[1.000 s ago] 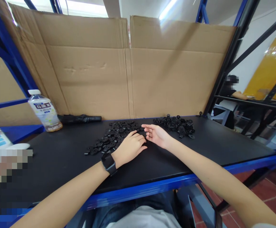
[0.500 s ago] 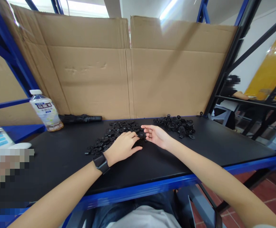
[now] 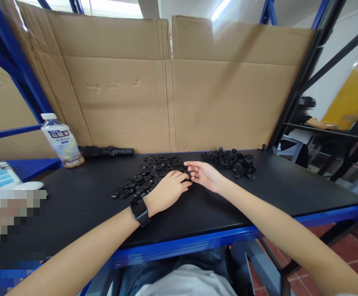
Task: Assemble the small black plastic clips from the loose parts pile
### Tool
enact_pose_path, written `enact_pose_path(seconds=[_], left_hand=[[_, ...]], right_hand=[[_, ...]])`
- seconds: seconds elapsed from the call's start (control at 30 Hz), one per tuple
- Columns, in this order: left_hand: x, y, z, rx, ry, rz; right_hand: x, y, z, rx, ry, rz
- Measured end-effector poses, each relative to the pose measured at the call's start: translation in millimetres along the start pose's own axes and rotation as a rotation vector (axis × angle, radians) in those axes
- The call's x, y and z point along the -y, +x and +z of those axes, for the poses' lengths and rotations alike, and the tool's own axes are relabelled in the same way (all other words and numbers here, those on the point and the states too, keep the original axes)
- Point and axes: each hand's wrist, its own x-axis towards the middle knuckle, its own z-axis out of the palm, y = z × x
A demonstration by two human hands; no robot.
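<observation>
My left hand [image 3: 170,191], with a dark watch [image 3: 139,209] on its wrist, is at the right edge of a spread pile of small black round plastic parts [image 3: 148,172]. Its thumb and fingertips are close together, and whatever is between them is too hidden to make out. Facing it, my right hand [image 3: 206,176] is turned palm inward, its fingers loosely stretched and close to the left fingertips. Nothing shows in the right palm. A second, smaller pile of black round parts [image 3: 230,160] lies behind and to the right of that hand.
At the left stand a labelled drink bottle [image 3: 63,142] and a folded black umbrella [image 3: 105,151]. Cardboard sheets [image 3: 120,94] wall the back of the black table [image 3: 83,213]. One stray part [image 3: 263,147] lies near the right post. A person [image 3: 302,119] sits beyond the frame.
My left hand has moved right toward my right hand, and its thumb has come in to the fingers. My right hand stays nearly in place. The view has shifted slightly.
</observation>
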Motion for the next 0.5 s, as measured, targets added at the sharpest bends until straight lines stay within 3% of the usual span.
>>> enact_pose_path(seconds=[0.37, 0.5], left_hand=[[-2.5, -2.3, 0.6, -0.022, -0.019, 0.127], [-8.4, -0.8, -3.2, -0.014, 0.015, 0.103]], right_hand=[[1.9, 3.4, -4.4, -0.032, 0.006, -0.030], [2.8, 3.4, -4.9, -0.027, 0.002, -0.035]])
